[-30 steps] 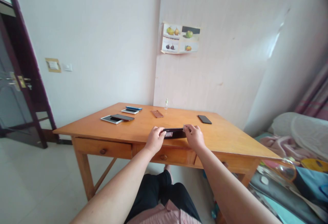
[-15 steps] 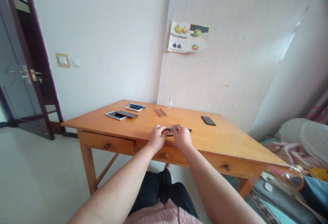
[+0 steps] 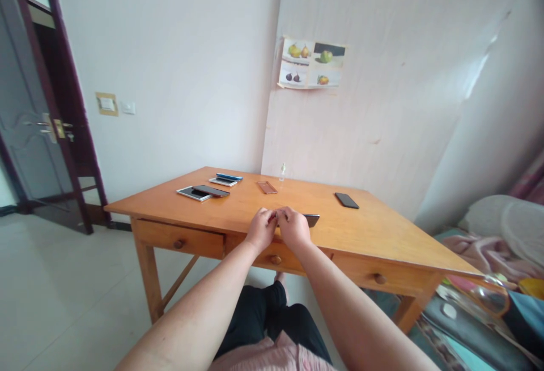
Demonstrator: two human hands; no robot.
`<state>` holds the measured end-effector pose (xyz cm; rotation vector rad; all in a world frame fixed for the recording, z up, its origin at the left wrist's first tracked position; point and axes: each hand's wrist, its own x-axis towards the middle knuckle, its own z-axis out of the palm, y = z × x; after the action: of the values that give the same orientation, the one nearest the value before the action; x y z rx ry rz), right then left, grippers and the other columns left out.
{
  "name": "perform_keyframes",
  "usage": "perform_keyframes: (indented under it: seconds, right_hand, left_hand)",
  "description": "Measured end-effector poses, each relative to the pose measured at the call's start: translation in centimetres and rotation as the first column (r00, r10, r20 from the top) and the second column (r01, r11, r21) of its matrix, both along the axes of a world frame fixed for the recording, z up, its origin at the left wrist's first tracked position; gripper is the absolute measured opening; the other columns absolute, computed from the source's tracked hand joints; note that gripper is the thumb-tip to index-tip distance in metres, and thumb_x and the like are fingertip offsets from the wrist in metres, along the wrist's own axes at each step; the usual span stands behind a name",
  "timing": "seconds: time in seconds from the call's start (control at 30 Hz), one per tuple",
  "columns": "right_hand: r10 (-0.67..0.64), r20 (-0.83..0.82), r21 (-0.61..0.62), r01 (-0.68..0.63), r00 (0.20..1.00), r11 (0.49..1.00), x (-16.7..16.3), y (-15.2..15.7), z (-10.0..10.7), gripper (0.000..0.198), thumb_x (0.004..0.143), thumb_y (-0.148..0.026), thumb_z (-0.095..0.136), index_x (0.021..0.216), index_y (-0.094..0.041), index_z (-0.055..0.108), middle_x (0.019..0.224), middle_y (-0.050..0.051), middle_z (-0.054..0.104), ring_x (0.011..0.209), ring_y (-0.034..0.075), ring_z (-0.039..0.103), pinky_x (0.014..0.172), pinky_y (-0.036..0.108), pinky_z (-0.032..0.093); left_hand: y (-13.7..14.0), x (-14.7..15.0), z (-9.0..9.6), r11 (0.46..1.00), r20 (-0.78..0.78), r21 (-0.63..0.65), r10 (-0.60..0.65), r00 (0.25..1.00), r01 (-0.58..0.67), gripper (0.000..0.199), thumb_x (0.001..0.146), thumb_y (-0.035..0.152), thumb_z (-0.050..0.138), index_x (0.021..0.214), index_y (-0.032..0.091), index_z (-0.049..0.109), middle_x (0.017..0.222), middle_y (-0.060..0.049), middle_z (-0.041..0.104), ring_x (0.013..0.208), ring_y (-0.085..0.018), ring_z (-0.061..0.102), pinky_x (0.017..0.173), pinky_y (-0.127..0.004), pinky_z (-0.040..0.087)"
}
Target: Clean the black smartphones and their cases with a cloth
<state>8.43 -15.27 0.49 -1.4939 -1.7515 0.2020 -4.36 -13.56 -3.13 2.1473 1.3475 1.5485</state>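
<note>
Close to the front edge of the wooden table (image 3: 238, 212), my left hand (image 3: 260, 228) and my right hand (image 3: 294, 226) meet with fingertips touching or nearly so. Both are closed around the left end of a dark phone (image 3: 312, 220). Its right end sticks out past my right hand, while the rest lies hidden behind my fingers. What the fingertips pinch at that end is too small to make out.
A dark phone lies across a white one (image 3: 187, 192) at left. Behind them are a blue-edged phone (image 3: 229, 177) and a white phone (image 3: 221, 182). Further right sit a brown phone case (image 3: 267, 187), a small clear bottle (image 3: 283, 173) and a black phone (image 3: 347, 200).
My right hand has slid left along the phone to meet my left hand, uncovering more of the phone's right end. The view has shifted slightly.
</note>
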Motion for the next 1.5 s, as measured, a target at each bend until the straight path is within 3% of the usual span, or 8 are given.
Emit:
perform_keyframes:
  seconds: [0.07, 0.3, 0.63, 0.83, 0.93, 1.07, 1.27, 1.5]
  right_hand:
    - [-0.010, -0.011, -0.005, 0.010, 1.000, 1.000, 0.4, 0.3, 0.1, 0.026, 0.090, -0.040, 0.049, 0.089, -0.026, 0.072, 0.087, 0.002, 0.073, 0.081, 0.017, 0.064, 0.069, 0.022, 0.042]
    - [-0.232, -0.051, -0.032, 0.231, 0.971, 0.972, 7.6, 2.1, 0.9, 0.039, 0.094, -0.040, 0.038, 0.089, -0.019, 0.070, 0.084, 0.010, 0.072, 0.075, 0.019, 0.063, 0.062, 0.024, 0.042]
    - [-0.001, -0.035, -0.039, -0.001, 0.999, 0.999, 0.1, 0.6, 0.2, 0.024, 0.091, -0.039, 0.051, 0.095, -0.027, 0.071, 0.093, 0.003, 0.073, 0.090, 0.018, 0.065, 0.078, 0.025, 0.045]
    - [-0.087, -0.053, -0.092, 0.082, 0.995, 0.992, 4.7, 0.8, 1.2, 0.028, 0.094, -0.035, 0.054, 0.117, -0.020, 0.060, 0.122, 0.008, 0.059, 0.102, 0.020, 0.060, 0.087, 0.039, 0.052]
    - [-0.097, -0.037, -0.095, 0.093, 0.995, 0.991, 5.7, 0.7, 1.5, 0.029, 0.093, -0.036, 0.056, 0.117, -0.020, 0.060, 0.124, 0.007, 0.058, 0.104, 0.022, 0.059, 0.087, 0.039, 0.052]
    - [-0.070, -0.013, -0.111, 0.068, 0.997, 0.991, 3.2, 0.5, 1.2, 0.027, 0.095, -0.036, 0.053, 0.117, -0.021, 0.060, 0.122, 0.008, 0.059, 0.102, 0.020, 0.060, 0.087, 0.039, 0.052]
    - [-0.018, -0.008, -0.106, 0.017, 1.000, 0.994, 0.0, 0.6, 0.9, 0.027, 0.093, -0.040, 0.050, 0.099, -0.026, 0.071, 0.094, 0.004, 0.073, 0.092, 0.018, 0.065, 0.080, 0.025, 0.045]
    - [-0.209, -0.020, -0.128, 0.204, 0.978, 0.971, 7.0, 1.8, 1.8, 0.034, 0.092, -0.036, 0.044, 0.098, -0.020, 0.073, 0.097, 0.008, 0.073, 0.091, 0.021, 0.064, 0.073, 0.026, 0.043]
  left_hand:
    - [0.0, -0.1, 0.1, 1.000, -0.002, -0.005, 0.004, 1.000, -0.004, 0.017, 0.087, 0.022, 0.053, 0.079, 0.019, 0.067, 0.077, -0.002, 0.057, 0.078, -0.016, 0.057, 0.072, -0.027, 0.045]
    - [0.3, 0.1, 0.0, 0.999, 0.032, -0.026, 0.028, 0.999, -0.028, 0.016, 0.086, 0.027, 0.056, 0.077, 0.018, 0.066, 0.073, -0.001, 0.054, 0.074, -0.015, 0.055, 0.071, -0.027, 0.044]
    - [0.2, -0.3, 0.4, 0.999, 0.020, -0.043, 0.010, 1.000, -0.009, 0.016, 0.086, 0.022, 0.054, 0.079, 0.019, 0.068, 0.076, -0.002, 0.059, 0.077, -0.016, 0.057, 0.072, -0.027, 0.045]
    - [0.5, 0.0, 0.2, 0.997, 0.057, -0.066, 0.036, 0.998, -0.032, 0.014, 0.085, 0.026, 0.057, 0.080, 0.019, 0.067, 0.077, -0.002, 0.058, 0.076, -0.016, 0.057, 0.074, -0.028, 0.045]
    - [0.6, 0.1, 0.1, 0.997, 0.073, -0.075, 0.042, 0.996, -0.036, 0.014, 0.085, 0.026, 0.057, 0.078, 0.018, 0.067, 0.076, -0.002, 0.057, 0.075, -0.016, 0.056, 0.073, -0.028, 0.044]
    - [0.6, 0.0, 0.3, 0.996, 0.072, -0.079, 0.036, 0.997, -0.031, 0.012, 0.084, 0.024, 0.058, 0.080, 0.018, 0.067, 0.077, -0.002, 0.058, 0.076, -0.016, 0.056, 0.073, -0.027, 0.043]
    - [0.8, -0.4, 0.2, 0.996, 0.044, -0.093, 0.015, 0.999, -0.011, 0.014, 0.085, 0.021, 0.055, 0.081, 0.018, 0.068, 0.078, -0.002, 0.060, 0.077, -0.015, 0.056, 0.071, -0.025, 0.043]
    - [1.4, -0.2, -0.4, 0.992, 0.076, -0.123, 0.042, 0.996, -0.033, 0.014, 0.086, 0.027, 0.058, 0.085, 0.018, 0.068, 0.080, -0.002, 0.060, 0.078, -0.016, 0.056, 0.074, -0.026, 0.043]
